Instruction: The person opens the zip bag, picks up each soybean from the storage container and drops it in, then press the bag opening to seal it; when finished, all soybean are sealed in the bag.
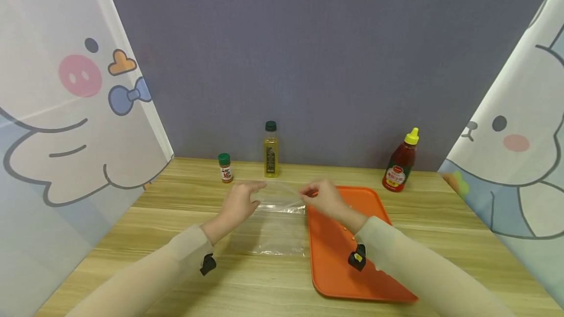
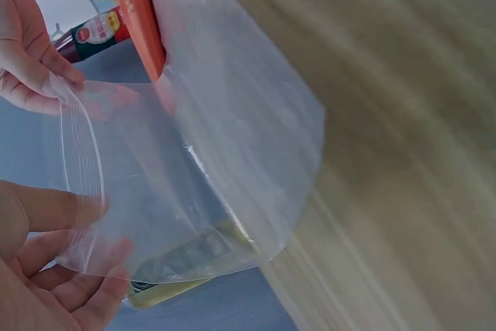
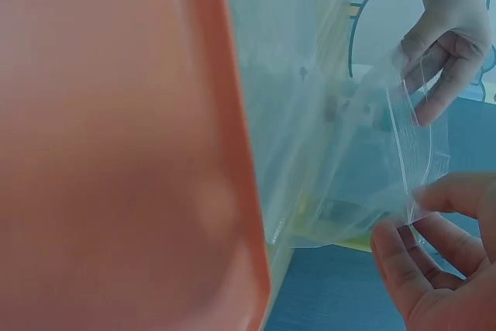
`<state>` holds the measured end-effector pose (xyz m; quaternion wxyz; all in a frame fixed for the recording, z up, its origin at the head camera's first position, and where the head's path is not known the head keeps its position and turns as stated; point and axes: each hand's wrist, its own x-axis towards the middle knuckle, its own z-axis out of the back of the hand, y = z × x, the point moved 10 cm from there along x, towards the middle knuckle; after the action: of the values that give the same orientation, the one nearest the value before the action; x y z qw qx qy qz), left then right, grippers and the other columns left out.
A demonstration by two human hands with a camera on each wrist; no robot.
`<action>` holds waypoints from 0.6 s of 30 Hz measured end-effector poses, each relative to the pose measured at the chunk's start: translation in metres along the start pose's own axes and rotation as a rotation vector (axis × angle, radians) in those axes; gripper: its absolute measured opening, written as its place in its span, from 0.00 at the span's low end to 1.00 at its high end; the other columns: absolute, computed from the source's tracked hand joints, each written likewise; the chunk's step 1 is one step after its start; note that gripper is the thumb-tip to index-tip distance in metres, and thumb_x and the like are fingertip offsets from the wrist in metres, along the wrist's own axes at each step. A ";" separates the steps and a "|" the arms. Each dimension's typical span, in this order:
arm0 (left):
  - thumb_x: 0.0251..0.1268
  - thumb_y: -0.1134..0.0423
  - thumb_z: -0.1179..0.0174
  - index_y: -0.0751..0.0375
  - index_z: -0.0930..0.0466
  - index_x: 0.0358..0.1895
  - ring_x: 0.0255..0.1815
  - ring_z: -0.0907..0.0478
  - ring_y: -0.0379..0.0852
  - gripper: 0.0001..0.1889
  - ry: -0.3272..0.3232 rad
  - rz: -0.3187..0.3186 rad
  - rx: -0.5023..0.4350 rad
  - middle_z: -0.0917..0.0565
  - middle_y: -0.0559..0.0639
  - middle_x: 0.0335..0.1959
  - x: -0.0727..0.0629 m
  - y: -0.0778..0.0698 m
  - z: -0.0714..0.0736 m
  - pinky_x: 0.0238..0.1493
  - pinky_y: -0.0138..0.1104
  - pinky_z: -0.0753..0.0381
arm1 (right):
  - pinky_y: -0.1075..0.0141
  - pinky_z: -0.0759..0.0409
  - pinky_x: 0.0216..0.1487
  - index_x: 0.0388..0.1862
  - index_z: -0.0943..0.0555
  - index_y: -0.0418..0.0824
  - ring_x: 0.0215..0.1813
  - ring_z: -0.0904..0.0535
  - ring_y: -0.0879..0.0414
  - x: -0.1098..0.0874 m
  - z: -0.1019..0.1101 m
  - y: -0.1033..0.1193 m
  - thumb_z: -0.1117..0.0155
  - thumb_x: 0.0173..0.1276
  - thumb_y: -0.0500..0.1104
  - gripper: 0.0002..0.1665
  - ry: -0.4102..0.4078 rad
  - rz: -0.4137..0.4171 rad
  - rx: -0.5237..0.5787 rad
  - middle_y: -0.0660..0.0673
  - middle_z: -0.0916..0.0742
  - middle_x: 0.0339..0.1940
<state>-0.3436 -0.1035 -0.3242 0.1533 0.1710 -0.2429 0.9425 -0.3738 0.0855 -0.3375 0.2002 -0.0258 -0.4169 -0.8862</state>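
Observation:
A clear zip bag (image 1: 275,231) is raised at its zip end, while its lower part lies on the wooden table. My left hand (image 1: 238,204) holds one top corner; in the left wrist view its thumb (image 2: 58,208) lies over the zip strip with the fingers on the other side. The opposite corner is pinched between the thumb and fingers of my right hand (image 1: 325,198), next to the orange tray (image 1: 335,273). In the right wrist view the ridged zip strip (image 3: 403,141) stretches between both hands, its two edges slightly apart near the middle.
The tray, under my right forearm, carries a few small yellow bits (image 1: 353,238). Along the back stand a green-capped spice jar (image 1: 225,168), an oil bottle (image 1: 270,153) and a red sauce bottle (image 1: 398,165) with a yellow tip. A grey partition (image 1: 282,62) rises behind them.

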 end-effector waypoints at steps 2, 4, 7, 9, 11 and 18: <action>0.49 0.74 0.30 0.57 0.18 0.56 0.49 0.16 0.55 0.27 0.000 0.013 -0.011 0.17 0.56 0.55 -0.002 0.002 -0.001 0.43 0.42 0.14 | 0.65 0.17 0.38 0.38 0.12 0.39 0.42 0.17 0.53 -0.001 -0.001 -0.002 0.32 0.62 0.37 0.06 0.006 -0.003 0.014 0.46 0.11 0.37; 0.49 0.74 0.30 0.57 0.19 0.56 0.42 0.14 0.53 0.26 -0.003 0.019 -0.018 0.16 0.56 0.55 -0.004 0.004 -0.002 0.37 0.39 0.14 | 0.65 0.17 0.38 0.39 0.12 0.39 0.42 0.17 0.53 -0.003 -0.001 -0.003 0.31 0.63 0.39 0.07 0.009 -0.008 0.032 0.46 0.11 0.37; 0.49 0.74 0.30 0.57 0.19 0.57 0.29 0.16 0.46 0.27 -0.012 0.019 -0.027 0.17 0.56 0.55 -0.005 0.005 -0.003 0.29 0.32 0.18 | 0.63 0.17 0.42 0.42 0.12 0.39 0.45 0.18 0.53 -0.004 0.002 -0.006 0.33 0.65 0.44 0.11 0.009 -0.022 0.050 0.45 0.11 0.41; 0.49 0.74 0.30 0.58 0.19 0.57 0.20 0.22 0.40 0.27 -0.016 0.009 -0.026 0.17 0.57 0.56 -0.006 0.005 -0.003 0.24 0.28 0.21 | 0.59 0.17 0.45 0.45 0.14 0.37 0.46 0.18 0.50 -0.005 0.007 -0.011 0.35 0.67 0.48 0.16 0.010 -0.046 0.064 0.43 0.12 0.43; 0.48 0.74 0.29 0.58 0.19 0.57 0.18 0.24 0.38 0.27 -0.023 -0.006 -0.014 0.17 0.57 0.56 -0.007 0.004 -0.004 0.21 0.27 0.24 | 0.54 0.18 0.49 0.48 0.15 0.36 0.48 0.18 0.45 -0.006 0.013 -0.017 0.37 0.69 0.50 0.19 0.016 -0.074 0.086 0.39 0.13 0.46; 0.48 0.72 0.29 0.58 0.19 0.57 0.13 0.32 0.36 0.28 -0.007 -0.025 -0.024 0.18 0.57 0.57 -0.011 0.002 -0.007 0.23 0.27 0.22 | 0.52 0.18 0.50 0.50 0.16 0.38 0.53 0.19 0.41 -0.011 0.042 -0.043 0.40 0.71 0.44 0.15 0.035 -0.105 -0.008 0.37 0.15 0.52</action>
<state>-0.3362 -0.1035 -0.3350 0.1661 0.1755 -0.2527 0.9369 -0.3853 0.1449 -0.3435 0.1607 0.0107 -0.4106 -0.8975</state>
